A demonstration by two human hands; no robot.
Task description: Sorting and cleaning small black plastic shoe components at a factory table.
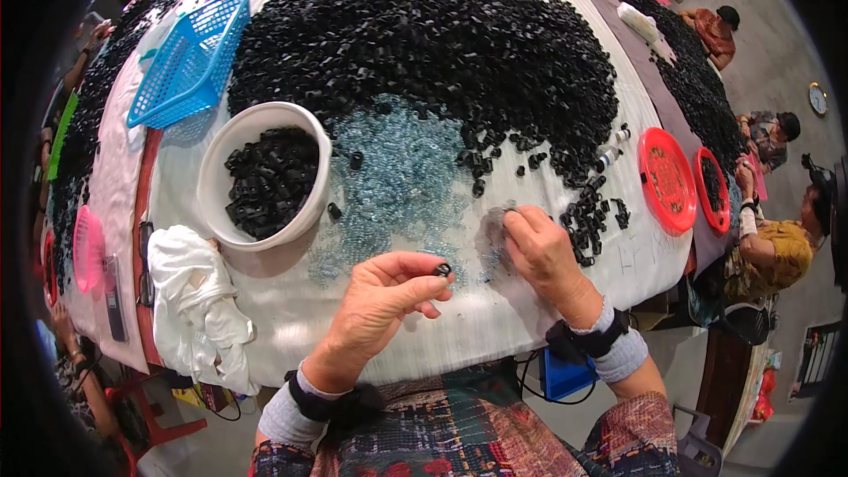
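Note:
My left hand (375, 305) pinches a small black plastic ring-like part (443, 271) between thumb and forefinger, above the front of the table. To its right, my right hand (546, 256) is lowered near the white table covering with its fingers closed together; whatever sits at the fingertips is too small to make out. Just beyond my hands spreads a heap of tiny clear bluish pieces (397, 159), thinning toward me. Behind it lies a wide pile of black plastic parts (424, 44). A white bowl (215, 199) at the left holds more black parts (272, 181).
A blue mesh basket (187, 71) leans behind the bowl, and a crumpled white cloth (194, 300) lies at the near left. Right of a small cluster of black parts (583, 225) is a red round tray (664, 181). Other people (782, 243) sit along neighbouring tables.

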